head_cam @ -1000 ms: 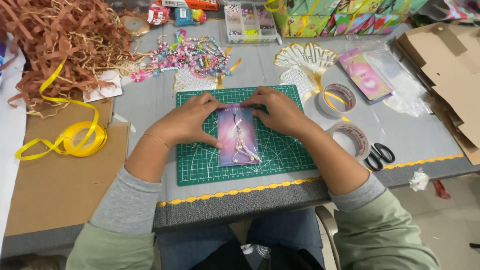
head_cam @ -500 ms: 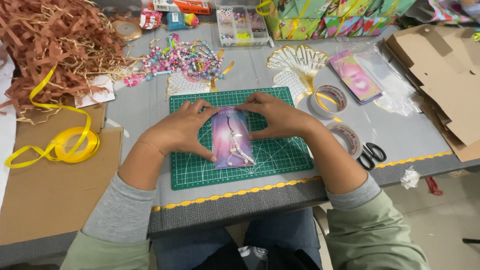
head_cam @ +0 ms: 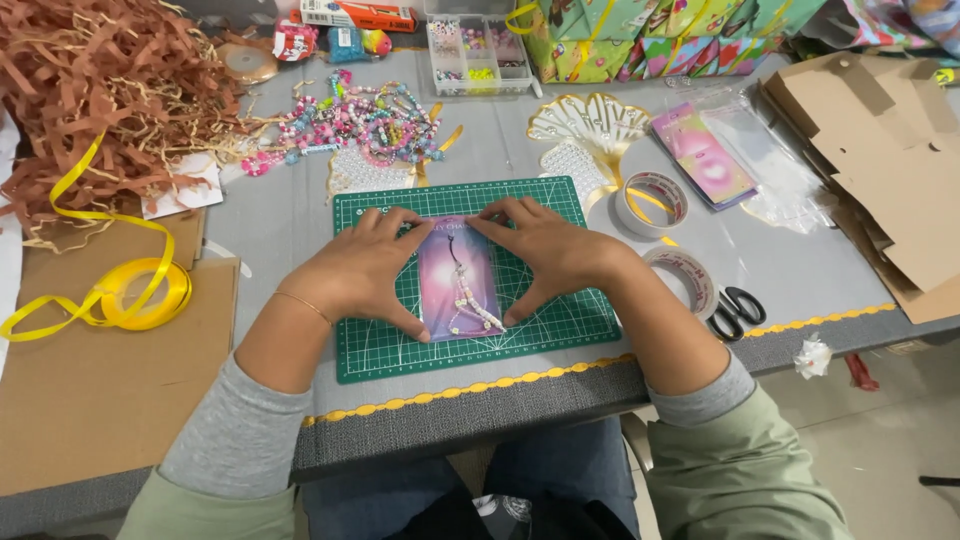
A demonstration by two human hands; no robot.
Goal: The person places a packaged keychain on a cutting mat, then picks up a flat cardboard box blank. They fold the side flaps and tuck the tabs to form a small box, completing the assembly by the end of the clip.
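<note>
— Purple card packet (head_cam: 460,280) sits between our palms on the green cutting mat (head_cam: 560,325), nudged more upright than a moment ago.
— Left hand (head_cam: 360,270) and right hand (head_cam: 545,255) lie spread, fingertips pressing its edges flat; tape rolls (head_cam: 650,200) wait beyond our right hand.

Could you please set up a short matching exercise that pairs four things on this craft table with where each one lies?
Things:
1. purple card
2. yellow ribbon
3. scissors
4. bead box

Places:
A. at the table's far edge, beyond the loose beads
B. on the green cutting mat, between both hands
C. on brown cardboard at the left
D. right of the mat, beside a tape roll

Pairs: 1-B, 2-C, 3-D, 4-A
</note>
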